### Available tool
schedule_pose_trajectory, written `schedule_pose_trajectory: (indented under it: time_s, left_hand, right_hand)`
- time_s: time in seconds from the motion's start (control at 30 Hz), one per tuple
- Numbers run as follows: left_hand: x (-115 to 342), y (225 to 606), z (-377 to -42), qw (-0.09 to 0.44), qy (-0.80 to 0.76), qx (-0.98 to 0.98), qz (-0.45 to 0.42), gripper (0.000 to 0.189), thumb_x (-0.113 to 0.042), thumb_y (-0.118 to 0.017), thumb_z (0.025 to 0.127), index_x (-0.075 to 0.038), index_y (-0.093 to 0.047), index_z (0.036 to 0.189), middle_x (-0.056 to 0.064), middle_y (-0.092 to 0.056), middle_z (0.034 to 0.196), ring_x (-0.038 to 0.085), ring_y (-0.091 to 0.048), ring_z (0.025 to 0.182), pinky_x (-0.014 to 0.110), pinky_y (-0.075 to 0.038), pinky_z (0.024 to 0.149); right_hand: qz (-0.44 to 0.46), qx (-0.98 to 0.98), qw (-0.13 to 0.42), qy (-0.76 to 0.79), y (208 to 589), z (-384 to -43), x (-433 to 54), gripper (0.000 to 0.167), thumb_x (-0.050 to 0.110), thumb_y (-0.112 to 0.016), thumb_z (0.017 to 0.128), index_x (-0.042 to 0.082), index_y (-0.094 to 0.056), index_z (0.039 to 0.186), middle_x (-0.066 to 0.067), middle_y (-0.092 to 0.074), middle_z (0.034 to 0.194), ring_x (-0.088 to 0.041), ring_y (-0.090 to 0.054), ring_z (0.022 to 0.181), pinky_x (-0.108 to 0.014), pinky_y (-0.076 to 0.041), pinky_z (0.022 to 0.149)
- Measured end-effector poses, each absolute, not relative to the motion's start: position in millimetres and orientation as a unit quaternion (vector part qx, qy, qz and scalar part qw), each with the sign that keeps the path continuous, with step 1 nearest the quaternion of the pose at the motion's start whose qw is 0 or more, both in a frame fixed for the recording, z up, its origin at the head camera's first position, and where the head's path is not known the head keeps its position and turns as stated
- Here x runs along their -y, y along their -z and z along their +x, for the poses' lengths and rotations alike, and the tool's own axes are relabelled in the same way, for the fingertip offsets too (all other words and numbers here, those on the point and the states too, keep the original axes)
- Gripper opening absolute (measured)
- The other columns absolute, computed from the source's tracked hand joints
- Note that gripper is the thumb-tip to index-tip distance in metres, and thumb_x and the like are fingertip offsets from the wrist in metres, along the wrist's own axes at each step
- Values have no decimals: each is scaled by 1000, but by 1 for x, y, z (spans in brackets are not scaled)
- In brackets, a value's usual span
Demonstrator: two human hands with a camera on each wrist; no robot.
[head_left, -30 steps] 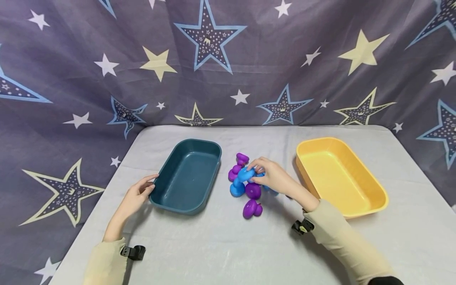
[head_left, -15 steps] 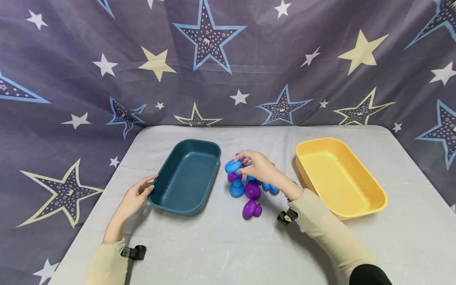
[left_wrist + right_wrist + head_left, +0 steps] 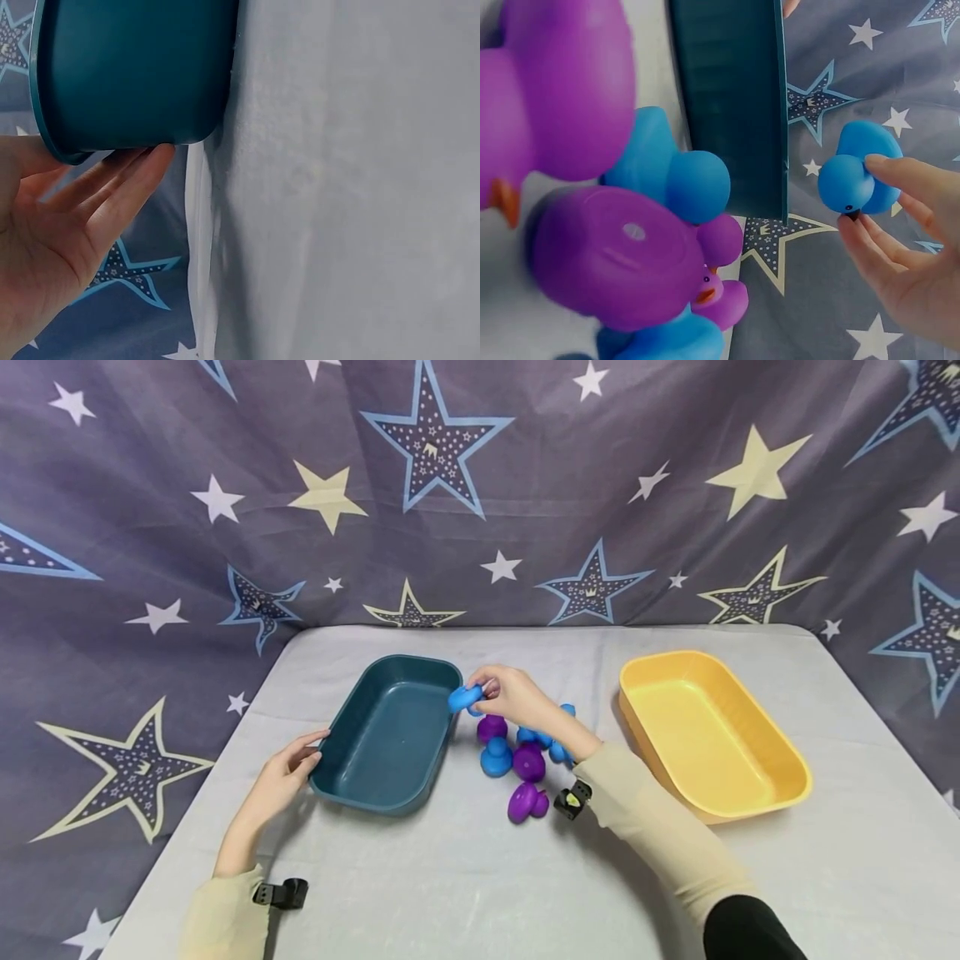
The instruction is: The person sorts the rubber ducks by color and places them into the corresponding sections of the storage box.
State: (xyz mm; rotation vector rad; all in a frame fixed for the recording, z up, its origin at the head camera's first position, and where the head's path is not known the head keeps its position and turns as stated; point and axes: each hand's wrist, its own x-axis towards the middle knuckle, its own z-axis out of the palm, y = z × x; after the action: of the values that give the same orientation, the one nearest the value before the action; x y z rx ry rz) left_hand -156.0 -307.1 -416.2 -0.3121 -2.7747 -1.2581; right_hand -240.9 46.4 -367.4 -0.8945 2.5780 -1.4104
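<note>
My right hand (image 3: 510, 692) pinches a blue rubber duck (image 3: 885, 169) between thumb and fingertips. In the head view this duck overlaps the right rim of the teal bin (image 3: 393, 735); the right wrist view shows its round head and dark beak. At the bin's left side, my left hand (image 3: 281, 785) holds the edge, its longer fingers (image 3: 142, 176) along the outer wall. Below my right hand lie purple ducks (image 3: 529, 762) with orange beaks and more blue ducks (image 3: 496, 758), several of them close together. The right forearm partly covers the pile's right side.
A yellow bin (image 3: 705, 735) stands on the right of the table, with nothing visible inside it. The table has a pale cloth (image 3: 420, 893). Behind it hangs a dark curtain (image 3: 525, 460) printed with stars.
My right hand has moved left from over the pile, carrying the blue duck toward the teal bin's right rim. My left hand stays at the bin's left edge.
</note>
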Motion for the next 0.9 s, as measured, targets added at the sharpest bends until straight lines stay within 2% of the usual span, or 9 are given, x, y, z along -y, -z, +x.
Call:
schedule_pose_trajectory:
  time_s: [0.5,0.9]
  left_hand:
    - [309,418,-157,42,412,904,-108,34,-9,-45,92,0,-46,125,26,-57,102,3,-50,73,21,-40,57]
    - [309,418,-155,37,415,903,-104,35,-12,-45,93,-1,-45,126,25,-57,102,5,-49,71,21,-40,57]
  right_hand:
    - [-277,-840,57,464,369,-261,-25,22,5,-66,76,3,-60,98,-14,-60,101,-23,-58,86,-26,-47,70]
    - [-254,-843,52,471,371,-269,-10,24,5,-68,75,2,-61,98,-16,-61,101,-29,-58,91,-29,-46,75]
